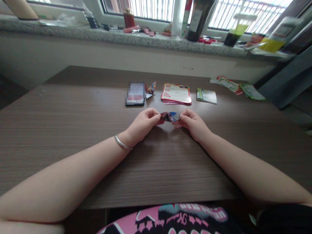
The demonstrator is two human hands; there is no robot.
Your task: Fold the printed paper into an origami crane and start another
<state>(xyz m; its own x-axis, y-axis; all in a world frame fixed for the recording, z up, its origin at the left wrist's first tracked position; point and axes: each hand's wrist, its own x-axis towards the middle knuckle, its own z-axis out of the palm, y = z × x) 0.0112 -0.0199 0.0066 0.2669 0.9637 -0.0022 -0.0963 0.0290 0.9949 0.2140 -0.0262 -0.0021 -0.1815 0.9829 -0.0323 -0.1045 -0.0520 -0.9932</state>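
Observation:
Both hands hold a small crumpled strip of printed paper or wrapper (173, 116), blue and red with a patch like a printed code at its right part. My left hand (146, 120), with a silver bangle at the wrist, pinches its left end. At the other end, my right hand (192, 123) grips it between thumb and fingers. The strip is creased in the middle and held just above the table. Beyond it lie a stack of red-edged printed cards (176, 93) and another crumpled colourful piece (151, 89).
A dark-framed phone-like device (135, 94) with a blurred screen lies left of the cards. A smaller green-and-white card stack (206, 96) is on the right, with torn green and red wrappers (230, 85) farther back. Bottles and clutter line the granite windowsill (151, 39).

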